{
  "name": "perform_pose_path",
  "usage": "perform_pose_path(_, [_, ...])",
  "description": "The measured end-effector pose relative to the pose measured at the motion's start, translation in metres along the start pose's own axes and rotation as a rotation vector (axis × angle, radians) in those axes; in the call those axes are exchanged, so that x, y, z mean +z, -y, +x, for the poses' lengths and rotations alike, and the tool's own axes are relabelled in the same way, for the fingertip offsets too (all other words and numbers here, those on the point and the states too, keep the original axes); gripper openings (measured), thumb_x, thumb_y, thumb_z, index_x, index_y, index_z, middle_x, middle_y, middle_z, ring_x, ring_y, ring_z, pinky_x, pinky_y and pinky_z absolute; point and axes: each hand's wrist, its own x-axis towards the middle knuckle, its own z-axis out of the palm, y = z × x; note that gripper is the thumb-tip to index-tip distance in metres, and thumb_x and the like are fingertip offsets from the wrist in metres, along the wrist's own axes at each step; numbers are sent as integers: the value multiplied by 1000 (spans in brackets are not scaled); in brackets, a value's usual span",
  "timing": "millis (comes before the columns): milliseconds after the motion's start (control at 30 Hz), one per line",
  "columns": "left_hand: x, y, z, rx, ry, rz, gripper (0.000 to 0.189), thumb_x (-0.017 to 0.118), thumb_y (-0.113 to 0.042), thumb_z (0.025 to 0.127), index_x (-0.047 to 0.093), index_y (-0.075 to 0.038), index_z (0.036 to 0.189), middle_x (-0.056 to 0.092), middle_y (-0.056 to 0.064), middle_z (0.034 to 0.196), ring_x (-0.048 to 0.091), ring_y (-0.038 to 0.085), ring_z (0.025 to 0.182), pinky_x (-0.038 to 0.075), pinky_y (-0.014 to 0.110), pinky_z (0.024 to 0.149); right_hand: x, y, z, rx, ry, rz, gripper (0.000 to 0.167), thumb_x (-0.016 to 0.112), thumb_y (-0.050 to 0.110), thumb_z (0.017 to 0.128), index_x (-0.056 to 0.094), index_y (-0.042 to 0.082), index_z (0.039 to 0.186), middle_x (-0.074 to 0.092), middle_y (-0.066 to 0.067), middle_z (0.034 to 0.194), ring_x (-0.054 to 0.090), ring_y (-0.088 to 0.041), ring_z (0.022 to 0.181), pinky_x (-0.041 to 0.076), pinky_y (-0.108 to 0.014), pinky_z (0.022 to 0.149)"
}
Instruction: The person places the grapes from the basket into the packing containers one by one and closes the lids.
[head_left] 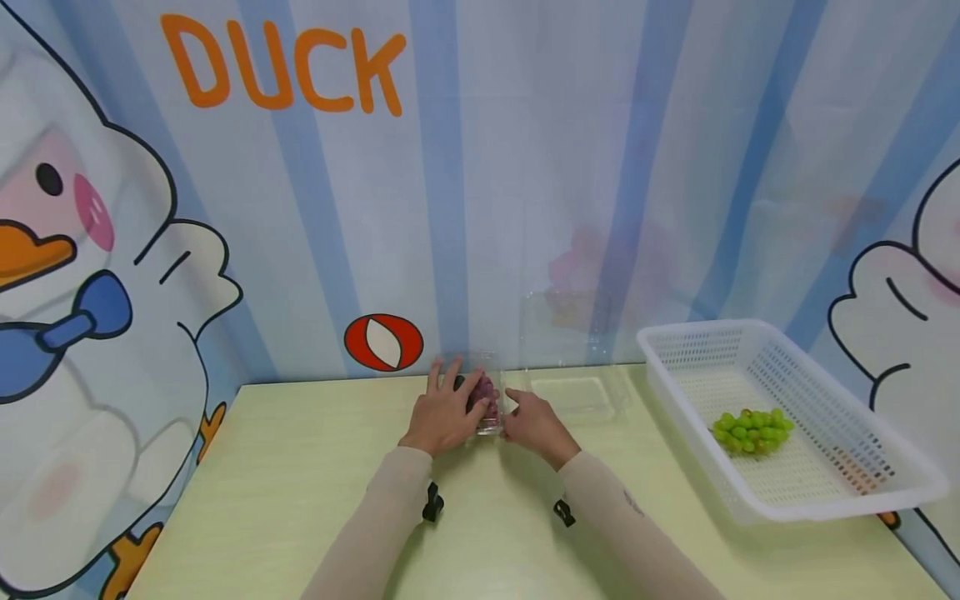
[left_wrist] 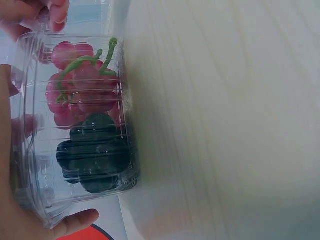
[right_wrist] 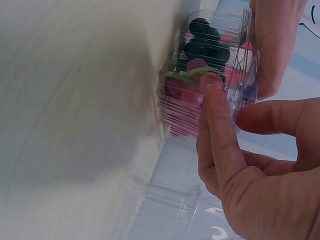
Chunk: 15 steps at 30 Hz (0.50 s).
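A closed clear plastic clamshell box (head_left: 489,427) stands near the table's back edge. Through its wall show red grapes (left_wrist: 85,95) with a green stem and dark, nearly black grapes (left_wrist: 95,155). My left hand (head_left: 441,418) lies over the lid with fingers spread and rather straight. From the other side my right hand (head_left: 536,423) pinches the box's rim between thumb and fingers; the right wrist view shows its index finger (right_wrist: 222,130) along the box's side. The left palm hides part of the lid in the head view.
Right of the box lies another clear clamshell box (head_left: 577,396), its lid raised against the printed curtain (head_left: 510,167). Farther right stands a white perforated basket (head_left: 840,506) with a bunch of green grapes (head_left: 752,432). The pale wooden table (head_left: 300,483) meets the curtain at the back.
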Motion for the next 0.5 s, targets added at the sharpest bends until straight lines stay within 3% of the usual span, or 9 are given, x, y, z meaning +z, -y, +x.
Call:
perform_pose_path(200, [3,0,0,-6,9,2,59,44,-52,103,42,-28,157,29,13,166,16,42,154,51,62,97,4,-3,-2,6,-3,128,62,58,5,99,35,-1,156,72,-20,98,74,-31,88,61,-35,78])
perform_pose_path(500, [2,1,-1,8,-11,-1,59,43,-52,103,43,-27,156,30,13,165,18,43,153,51,62,96,4,-3,-3,25,-14,159,63,60,5,97,37,2,156,73,-20,98,75,-30,88,60,-33,78])
